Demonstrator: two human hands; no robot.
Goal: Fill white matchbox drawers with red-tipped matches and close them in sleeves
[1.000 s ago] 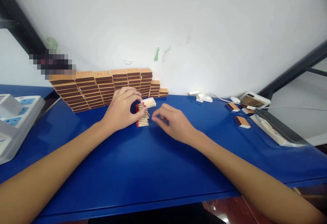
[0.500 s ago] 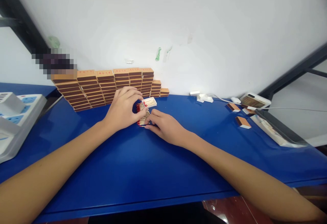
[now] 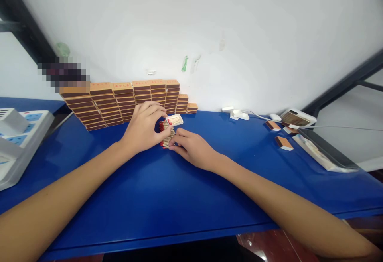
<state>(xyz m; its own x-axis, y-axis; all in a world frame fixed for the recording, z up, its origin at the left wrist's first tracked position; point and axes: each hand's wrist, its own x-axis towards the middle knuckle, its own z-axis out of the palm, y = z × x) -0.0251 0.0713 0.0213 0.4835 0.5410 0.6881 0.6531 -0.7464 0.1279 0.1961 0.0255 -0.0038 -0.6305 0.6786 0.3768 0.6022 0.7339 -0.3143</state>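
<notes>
My left hand (image 3: 145, 126) is closed on the end of a white matchbox tray (image 3: 178, 123), thumb in front and fingers behind. Several matches lie in the tray, their red heads toward that hand. Under and in front of the tray is a pile of red-headed matches (image 3: 166, 142) on the blue table (image 3: 167, 198), partly hidden by my left thumb. My right hand (image 3: 194, 148) is at the pile's right side, thumb and forefinger pinched on matches at its near end. How many it grips cannot be made out.
Stacked matchboxes (image 3: 112, 100) line the wall, stepping down to the right. A power strip (image 3: 26, 142) sits at the left. On the right are loose matchboxes (image 3: 284, 143), a phone (image 3: 298, 117), a white charger with cable (image 3: 237, 114) and a dark flat case (image 3: 329, 150).
The right fingertips have closed in slightly on the near end of the match pile. My left hand and the tray stay in place.
</notes>
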